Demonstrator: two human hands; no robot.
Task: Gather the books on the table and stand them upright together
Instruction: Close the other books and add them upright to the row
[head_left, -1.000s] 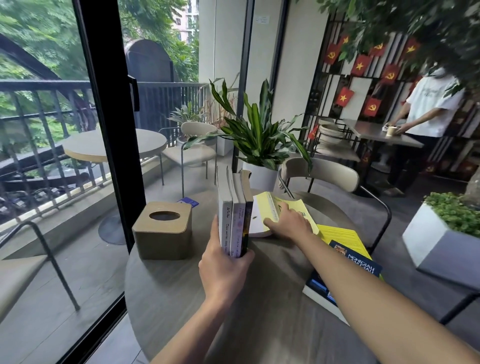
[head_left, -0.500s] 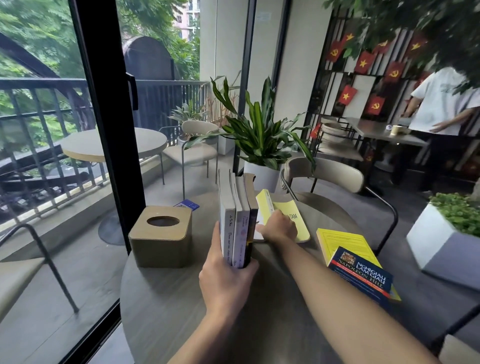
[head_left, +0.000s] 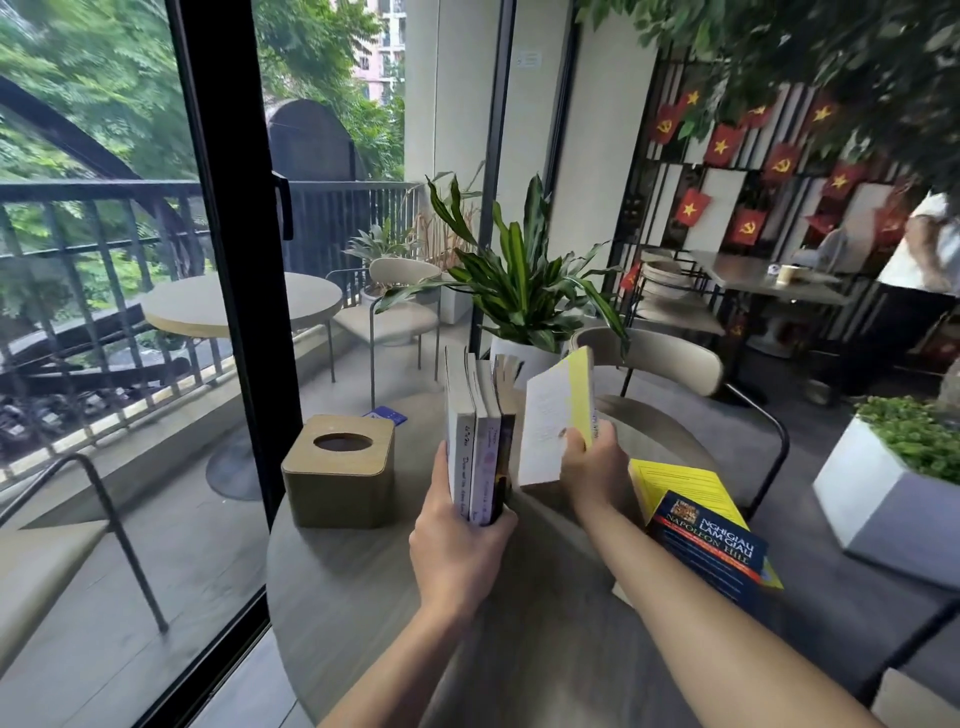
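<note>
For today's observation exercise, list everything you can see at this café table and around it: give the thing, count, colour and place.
Upright books: three, white and dark spines, table centre, held together.
Yellow book: one, yellow cover, raised beside the upright books.
Flat books: two, blue on yellow, table's right edge.
Tissue box: one, tan wood, table's left.
Round table: one, grey, foreground.
Potted plant: one, green in a white pot, behind the books.
Chair: one, beige, far side of the table.
Left hand: grips the upright books.
Right hand: holds the yellow book.
</note>
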